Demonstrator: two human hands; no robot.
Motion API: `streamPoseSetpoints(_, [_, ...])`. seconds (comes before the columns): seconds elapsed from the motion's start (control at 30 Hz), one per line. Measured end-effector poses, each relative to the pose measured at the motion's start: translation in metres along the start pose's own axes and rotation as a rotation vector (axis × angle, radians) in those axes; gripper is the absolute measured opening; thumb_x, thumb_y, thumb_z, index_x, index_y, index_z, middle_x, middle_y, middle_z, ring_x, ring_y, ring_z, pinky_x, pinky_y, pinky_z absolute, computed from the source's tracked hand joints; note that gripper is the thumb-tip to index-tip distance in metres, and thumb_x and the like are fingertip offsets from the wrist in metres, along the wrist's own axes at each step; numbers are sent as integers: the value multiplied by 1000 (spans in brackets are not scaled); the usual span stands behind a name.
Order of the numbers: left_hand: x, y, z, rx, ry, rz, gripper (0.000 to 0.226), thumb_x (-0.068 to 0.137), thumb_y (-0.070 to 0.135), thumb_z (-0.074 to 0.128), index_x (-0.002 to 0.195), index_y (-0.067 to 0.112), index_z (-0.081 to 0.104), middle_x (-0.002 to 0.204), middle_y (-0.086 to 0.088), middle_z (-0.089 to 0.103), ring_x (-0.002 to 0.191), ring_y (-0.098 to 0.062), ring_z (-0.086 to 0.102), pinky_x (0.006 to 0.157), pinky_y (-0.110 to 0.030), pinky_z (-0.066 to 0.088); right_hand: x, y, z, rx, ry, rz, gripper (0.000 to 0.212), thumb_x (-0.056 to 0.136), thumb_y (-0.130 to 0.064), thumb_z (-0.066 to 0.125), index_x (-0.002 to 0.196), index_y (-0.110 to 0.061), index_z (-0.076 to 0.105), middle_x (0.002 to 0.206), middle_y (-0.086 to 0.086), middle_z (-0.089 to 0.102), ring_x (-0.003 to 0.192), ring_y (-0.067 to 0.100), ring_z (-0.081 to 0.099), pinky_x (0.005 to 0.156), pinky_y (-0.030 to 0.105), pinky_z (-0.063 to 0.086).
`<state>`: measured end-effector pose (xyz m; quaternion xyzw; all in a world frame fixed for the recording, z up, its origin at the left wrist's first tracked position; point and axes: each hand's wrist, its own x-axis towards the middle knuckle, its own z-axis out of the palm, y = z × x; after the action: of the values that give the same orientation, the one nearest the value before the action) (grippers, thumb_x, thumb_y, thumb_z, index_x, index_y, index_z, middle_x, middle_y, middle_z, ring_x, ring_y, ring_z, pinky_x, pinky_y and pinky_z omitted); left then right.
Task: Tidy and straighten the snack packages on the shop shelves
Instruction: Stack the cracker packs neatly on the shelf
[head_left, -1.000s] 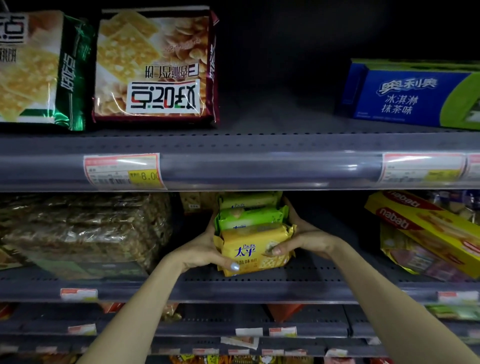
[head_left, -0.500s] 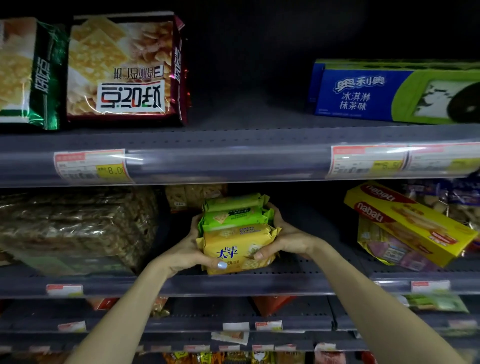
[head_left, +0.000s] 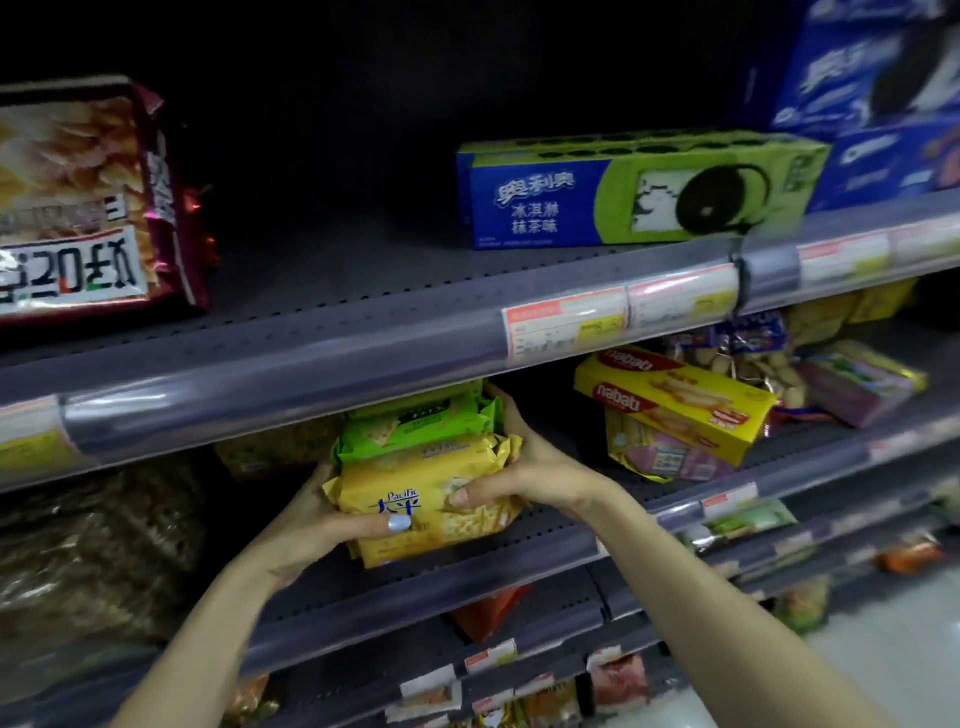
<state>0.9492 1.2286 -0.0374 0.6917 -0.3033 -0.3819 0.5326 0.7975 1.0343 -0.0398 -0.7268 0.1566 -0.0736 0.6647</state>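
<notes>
A yellow Pacific cracker pack (head_left: 415, 488) stands at the front of a short row on the middle shelf (head_left: 467, 571), with green cracker packs (head_left: 415, 421) lined up behind it. My left hand (head_left: 322, 519) grips the row's left side, thumb across the yellow pack's front. On the right side my right hand (head_left: 524, 467) grips the same row, its thumb on the front and its fingers reaching back along the green packs. Both hands squeeze the packs together.
Yellow Nabati boxes (head_left: 675, 400) lie tilted to the right over a pink pack. A blue-green Oreo box (head_left: 634, 192) and a maroon cracker bag (head_left: 88, 208) sit on the upper shelf. Brown clear-wrapped snacks (head_left: 88, 551) fill the left. Lower shelves hold more packs.
The view has swung right and tilted, so the shelves now slant. Both hands keep hold of the cracker row, which stays at the same spot on the shelf.
</notes>
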Motion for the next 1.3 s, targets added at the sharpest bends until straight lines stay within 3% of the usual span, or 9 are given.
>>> streamPoseSetpoints(0.33, [-8, 31, 106, -42, -139, 99, 134, 3, 39, 95, 125, 19, 43, 86, 12, 76, 77, -7, 72, 58, -16, 54, -97, 4, -73, -6, 111, -78, 130, 55, -22, 87, 148, -38, -3, 140, -1, 49, 124, 16, 54, 106, 48, 42])
streamPoseSetpoints(0.5, [5, 43, 202, -71, -210, 177, 130, 20, 33, 98, 134, 19, 38, 103, 9, 74, 91, -8, 71, 67, -19, 55, -164, 11, -146, 8, 153, -63, 109, 64, 2, 82, 136, -44, 14, 130, -6, 56, 114, 6, 59, 92, 21, 49])
streamPoseSetpoints(0.6, [18, 54, 267, -86, -256, 207, 118, 38, 16, 95, 138, 26, 33, 111, 1, 70, 94, -8, 69, 70, -22, 56, -207, 17, -201, 9, 176, -60, 114, 65, 5, 79, 140, -41, 7, 128, -5, 59, 114, 7, 60, 88, 21, 50])
streamPoseSetpoints(0.7, [31, 69, 318, -93, -304, 205, 124, 36, 24, 98, 141, 29, 31, 123, -2, 66, 110, -20, 65, 88, -41, 55, -235, 18, -248, 12, 220, -64, 107, 67, 10, 76, 134, -46, 14, 122, -9, 61, 108, 4, 62, 84, 19, 51])
streamPoseSetpoints(0.77, [42, 78, 347, -76, -313, 225, 117, 37, 25, 96, 137, 28, 36, 113, 4, 71, 102, -16, 68, 78, -31, 57, -248, 20, -276, 18, 239, -63, 102, 71, 15, 71, 130, -49, 19, 119, -9, 63, 103, 2, 64, 79, 17, 51])
streamPoseSetpoints(0.9, [64, 92, 398, -88, -322, 202, 104, 57, -12, 75, 142, 21, 27, 101, 2, 70, 81, -7, 71, 57, -19, 54, -261, 33, -323, 54, 266, -27, 113, 67, 7, 76, 146, -36, 8, 122, -2, 66, 109, 14, 65, 86, 25, 53])
streamPoseSetpoints(1.03, [98, 102, 432, 6, -366, 206, 113, 48, 12, 92, 141, 22, 29, 112, 6, 69, 102, -9, 67, 82, -27, 55, -265, 44, -367, 76, 288, -14, 113, 65, 4, 76, 147, -35, 7, 119, -6, 67, 109, 14, 65, 85, 24, 53])
streamPoseSetpoints(1.13, [130, 108, 461, 29, -353, 222, 81, 60, -5, 83, 123, 26, 44, 108, 6, 69, 97, -5, 68, 77, -21, 54, -263, 48, -404, 65, 307, -24, 110, 59, -2, 80, 140, -40, 15, 117, -11, 67, 108, 10, 64, 82, 21, 52])
streamPoseSetpoints(1.3, [176, 123, 503, 62, -404, 186, 75, 52, 10, 91, 115, 23, 53, 99, 11, 74, 95, -9, 70, 77, -24, 55, -261, 51, -463, 80, 351, -13, 105, 62, 3, 75, 135, -43, 16, 121, -7, 64, 107, 8, 65, 81, 20, 52])
